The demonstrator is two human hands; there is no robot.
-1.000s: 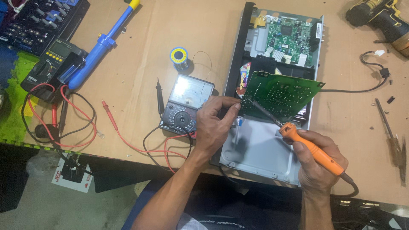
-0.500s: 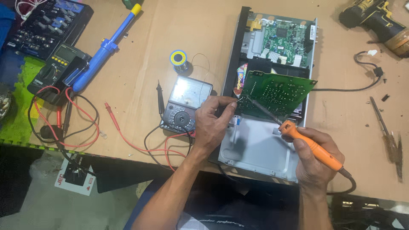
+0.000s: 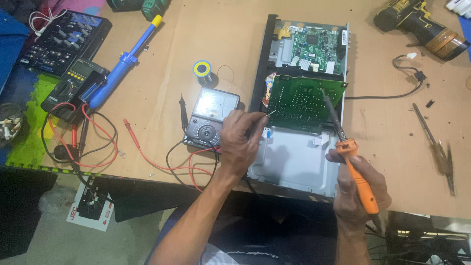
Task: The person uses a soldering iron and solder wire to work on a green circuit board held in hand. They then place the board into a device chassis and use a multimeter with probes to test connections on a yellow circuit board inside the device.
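Right hand (image 3: 360, 189) is wrapped around the orange handle of a soldering iron (image 3: 343, 147) — its long axis runs up and to the left from the fist, the dark tip resting on or just above the right part of the green circuit board (image 3: 304, 103); contact can't be confirmed from here. Left hand (image 3: 240, 140) is pinched narrow on something thin, apparently a strand of solder wire (image 3: 269, 114), its end pointing right toward the board's left edge. So the board lies between the two hands, tilted up out of the open metal chassis (image 3: 294, 162), solder side facing the camera. The left hand is the nearer one to the board's edge; the right stands further back, with only the iron's shaft reaching in.

Just left of the left hand sits an analog multimeter (image 3: 211, 118), red and black leads trailing across the desk (image 3: 162, 68). Farther left — a blue desoldering pump (image 3: 125, 64), and a solder spool (image 3: 201, 68) above the meter. A cordless drill (image 3: 419, 27) lies at top right.
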